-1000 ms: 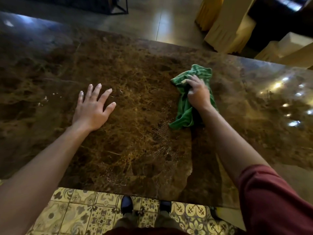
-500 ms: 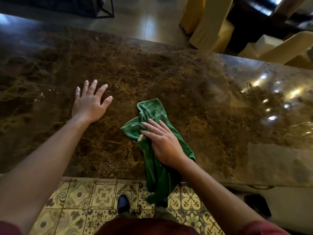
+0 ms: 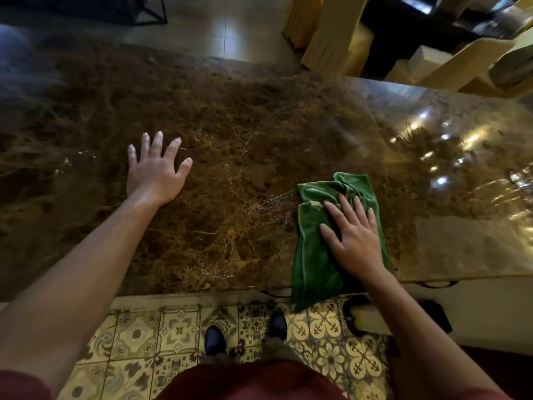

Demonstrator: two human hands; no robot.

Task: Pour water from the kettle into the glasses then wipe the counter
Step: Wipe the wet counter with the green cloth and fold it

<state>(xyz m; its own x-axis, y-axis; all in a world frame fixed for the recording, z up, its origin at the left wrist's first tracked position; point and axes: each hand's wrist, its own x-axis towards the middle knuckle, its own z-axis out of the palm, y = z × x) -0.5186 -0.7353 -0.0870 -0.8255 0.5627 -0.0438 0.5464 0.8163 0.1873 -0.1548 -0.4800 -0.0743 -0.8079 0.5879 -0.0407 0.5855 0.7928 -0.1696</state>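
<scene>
No text or labels — none readable.

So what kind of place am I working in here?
Probably a restaurant or banquet hall: a long polished marble counter, chairs in yellow fabric covers beyond it, and patterned floor tiles underfoot. No kettle or glasses in view.

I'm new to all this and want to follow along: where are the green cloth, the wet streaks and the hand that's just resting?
green cloth (image 3: 313, 255): head view, bare lower fold.
water droplets (image 3: 274, 202): head view, middle of the streaks.
left hand (image 3: 154, 176): head view, back of hand.
</scene>
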